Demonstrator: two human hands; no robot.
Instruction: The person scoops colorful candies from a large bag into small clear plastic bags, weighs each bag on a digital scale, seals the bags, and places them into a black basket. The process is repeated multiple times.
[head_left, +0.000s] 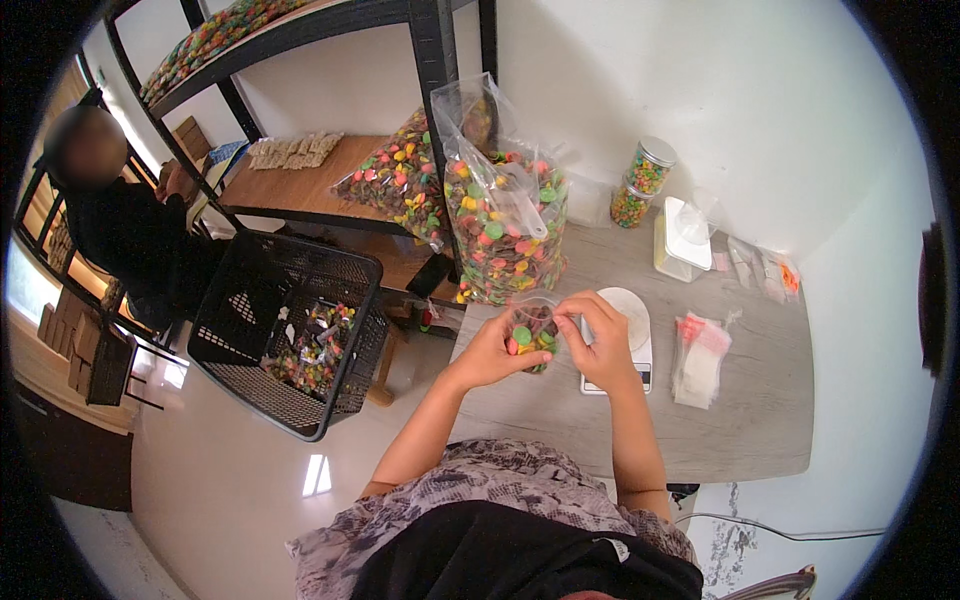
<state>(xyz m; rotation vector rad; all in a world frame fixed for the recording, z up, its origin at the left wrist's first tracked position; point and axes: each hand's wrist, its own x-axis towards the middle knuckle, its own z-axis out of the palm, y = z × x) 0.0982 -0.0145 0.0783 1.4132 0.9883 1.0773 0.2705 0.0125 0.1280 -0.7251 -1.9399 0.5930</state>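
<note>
A small clear plastic bag (533, 337) of colourful candies is gripped around its filled part by my left hand (487, 352). At the bag's upper edge, my right hand (600, 337) pinches the plastic between thumb and fingers. Beneath and beside my right hand is a white digital kitchen scale (634, 322), partly covered by it. Just beyond my hands stands a large clear bag (502, 262) full of candies in several colours. A clear scoop (529, 214) rests at its top. Right of the scale lies a pile of small empty plastic bags (701, 364).
A black plastic basket (352, 330) with filled candy bags (322, 352) stands left of the table (742, 435). Stacked candy jars (646, 176) and a white-lidded container (682, 244) stand by the wall. Another person (135, 232) is beside the black-framed shelf (300, 180), far left.
</note>
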